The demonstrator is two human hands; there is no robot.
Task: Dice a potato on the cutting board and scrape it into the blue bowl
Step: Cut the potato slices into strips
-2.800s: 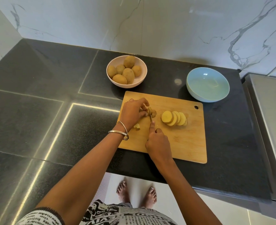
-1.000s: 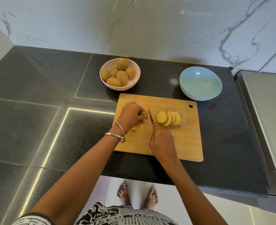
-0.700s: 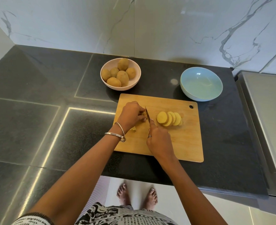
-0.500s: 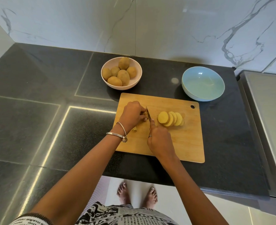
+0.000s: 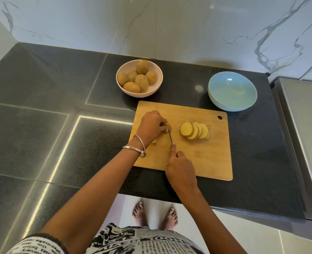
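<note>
Potato end piece (image 5: 168,127): left part of cutting board (image 5: 214,156), pinched under curled left hand (image 5: 151,128).
Knife (image 5: 170,137): gripped by right hand (image 5: 180,168), forefinger along spine, long axis pointing away from the person.
Slices (image 5: 194,130): fanned row, mid-board.
Blue bowl (image 5: 232,91): beyond board's right corner.

Two bowls are sitting on the counter: a pink bowl (image 5: 159,83) at the far left and a blue bowl (image 5: 232,105) at the far right. Six whole potatoes (image 5: 141,83) are lying in the pink one. One cutting board (image 5: 206,158) is lying near them, and about five potato slices (image 5: 194,130) are leaning in a row on its right half. One small offcut (image 5: 154,143) is lying by the left wrist. One knife (image 5: 170,137) is showing. Two bangles (image 5: 136,148) are circling the left wrist.
</note>
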